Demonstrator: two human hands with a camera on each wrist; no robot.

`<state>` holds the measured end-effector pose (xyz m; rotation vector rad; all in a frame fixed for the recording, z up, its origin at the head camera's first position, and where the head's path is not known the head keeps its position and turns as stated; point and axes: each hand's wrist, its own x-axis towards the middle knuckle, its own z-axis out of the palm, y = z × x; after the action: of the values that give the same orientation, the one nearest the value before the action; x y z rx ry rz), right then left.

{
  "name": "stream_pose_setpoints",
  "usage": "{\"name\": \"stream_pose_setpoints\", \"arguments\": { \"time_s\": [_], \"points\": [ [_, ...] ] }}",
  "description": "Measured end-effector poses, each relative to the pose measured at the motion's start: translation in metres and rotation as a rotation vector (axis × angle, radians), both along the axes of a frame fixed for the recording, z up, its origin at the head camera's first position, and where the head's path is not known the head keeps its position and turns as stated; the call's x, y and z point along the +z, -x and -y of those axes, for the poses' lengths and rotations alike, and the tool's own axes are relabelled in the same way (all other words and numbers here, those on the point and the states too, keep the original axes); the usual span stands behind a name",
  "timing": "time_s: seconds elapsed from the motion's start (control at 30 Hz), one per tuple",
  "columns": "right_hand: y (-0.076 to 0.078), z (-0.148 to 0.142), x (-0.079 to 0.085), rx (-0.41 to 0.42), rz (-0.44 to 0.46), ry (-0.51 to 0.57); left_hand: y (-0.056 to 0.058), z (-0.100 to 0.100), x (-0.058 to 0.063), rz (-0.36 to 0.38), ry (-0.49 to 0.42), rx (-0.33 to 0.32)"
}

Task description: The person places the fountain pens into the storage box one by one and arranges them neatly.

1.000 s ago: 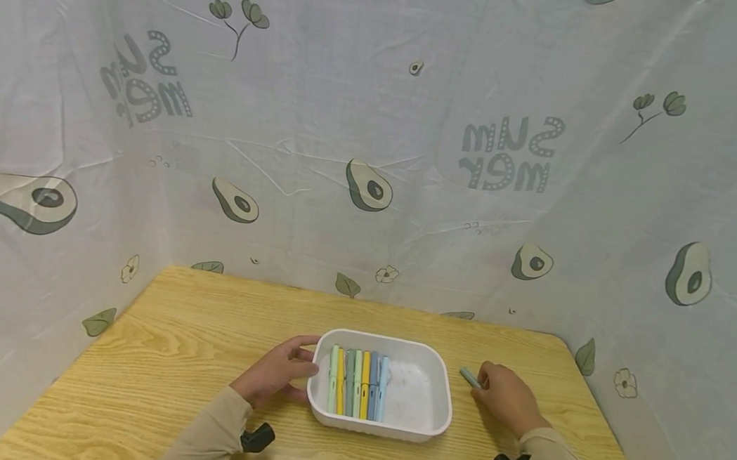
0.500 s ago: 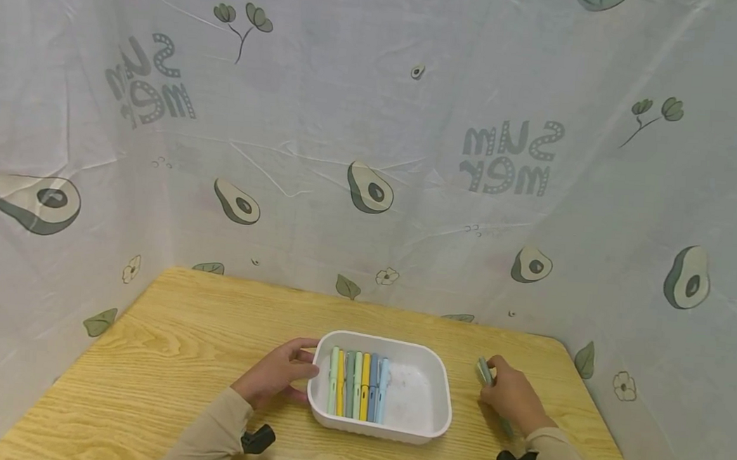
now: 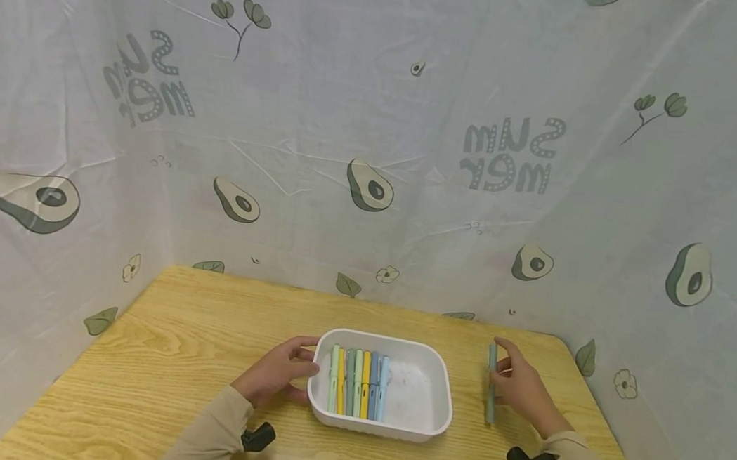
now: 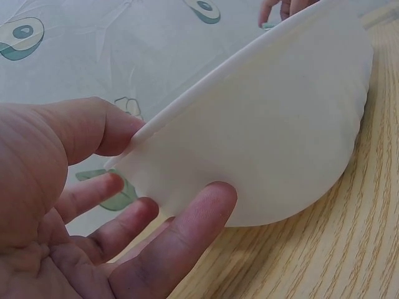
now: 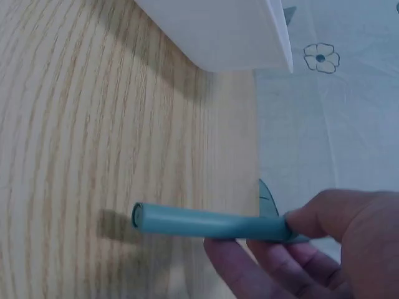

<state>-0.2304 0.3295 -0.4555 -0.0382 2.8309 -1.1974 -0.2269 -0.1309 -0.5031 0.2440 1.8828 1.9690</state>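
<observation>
My left hand [image 3: 280, 369] is at the left end of a white plastic tray [image 3: 444, 386], its fingertips at the rim and the outer wall. Close up in the left wrist view, the spread fingers [image 4: 206, 212] lie along that wall [image 4: 280, 124]. Right of the tray, my right hand [image 3: 520, 387] pinches a grey-green pen [image 3: 490, 399] near one end. The right wrist view shows the pen [image 5: 193, 221] held between thumb and fingers, its free end over the wood. Several pens lie side by side in the tray's left half: light green [image 3: 333, 379], yellow [image 3: 365, 384], grey-green and blue.
The tray and hands are on a wood-grain table [image 3: 210, 333]. A pale curtain [image 3: 299, 127] printed with avocados and leaves hangs behind and at both sides. Black wrist mounts [image 3: 259, 437] sit at both cuffs.
My right hand has moved slightly right and turned the pen from a slant to nearly straight away from me, with more of it showing. The left hand and tray keep their place.
</observation>
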Motion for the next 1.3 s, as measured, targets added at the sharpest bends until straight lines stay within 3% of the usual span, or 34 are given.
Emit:
{"name": "stream_pose_setpoints", "arguments": {
  "time_s": [0.2, 0.4, 0.97, 1.3],
  "points": [
    [-0.004, -0.003, -0.005, 0.002, 0.029, 0.18, 0.0, 0.0, 0.0, -0.004, 0.013, 0.004],
    [-0.004, -0.006, -0.01, -0.04, 0.052, 0.276, 0.0, 0.001, -0.001, 0.0, 0.009, 0.001],
    [-0.008, -0.008, -0.025, -0.055, 0.07, 0.376, 0.0, 0.002, -0.001, -0.017, 0.008, -0.003],
    [-0.01, -0.008, -0.026, -0.055, 0.062, 0.381, 0.0, 0.001, 0.0, -0.014, 0.007, -0.004]
  ]
}}
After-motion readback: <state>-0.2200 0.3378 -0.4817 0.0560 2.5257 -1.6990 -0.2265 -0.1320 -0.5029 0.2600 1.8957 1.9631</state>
